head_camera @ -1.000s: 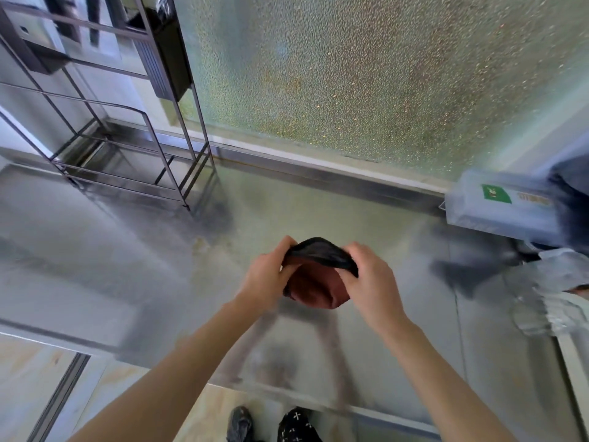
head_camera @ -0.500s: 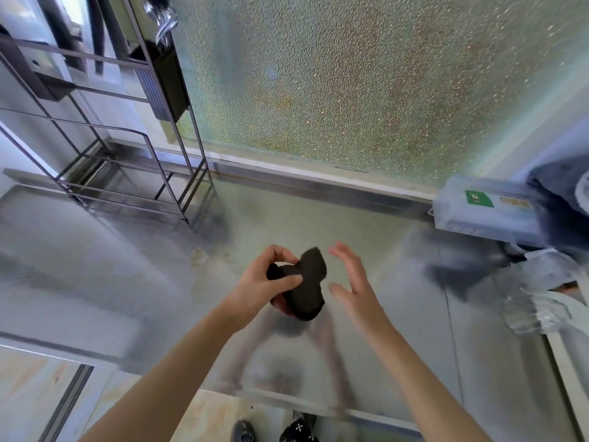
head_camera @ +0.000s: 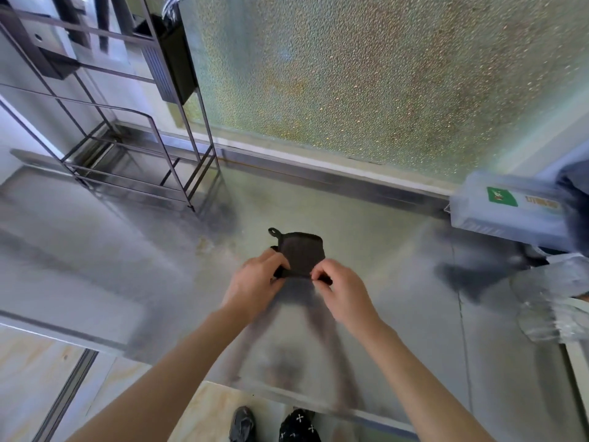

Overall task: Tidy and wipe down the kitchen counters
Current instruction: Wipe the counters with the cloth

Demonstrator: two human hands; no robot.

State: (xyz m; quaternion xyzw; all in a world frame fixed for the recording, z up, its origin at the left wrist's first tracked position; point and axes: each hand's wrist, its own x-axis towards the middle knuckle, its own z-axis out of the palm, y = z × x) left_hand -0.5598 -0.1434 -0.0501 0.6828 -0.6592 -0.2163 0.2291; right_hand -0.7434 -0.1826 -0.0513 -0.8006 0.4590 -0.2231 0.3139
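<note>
Both hands meet over the middle of the steel bench (head_camera: 398,250), holding a dark cloth (head_camera: 301,252) spread out between them. The cloth is a small ribbed square with a hanging loop at its far left corner; its near edge is hidden behind the fingers. The left hand (head_camera: 255,282) has its grip pinched on the cloth's near left corner, and the right hand (head_camera: 339,283) pinches the near right corner, thumb and fingertips pressed together on the fabric. Whether the cloth touches the bench or hangs just above it cannot be told.

At the far left stands an empty wire rack (head_camera: 134,161), its upper part cut off by the frame's edge; a black holder (head_camera: 173,59) hangs on its right post, and what sticks out of its top is too blurred to name. Behind the bench runs a pebbled glass panel (head_camera: 350,74). At the right edge a pale blue box (head_camera: 503,208) with a green label lies on the bench, partly covered by something dark and blurred. Below it sits crumpled clear plastic (head_camera: 554,304), cut off by the frame. The bench surface is smeared and reflects the arms. Two dark shoes (head_camera: 274,425) show on the floor at the bottom.
</note>
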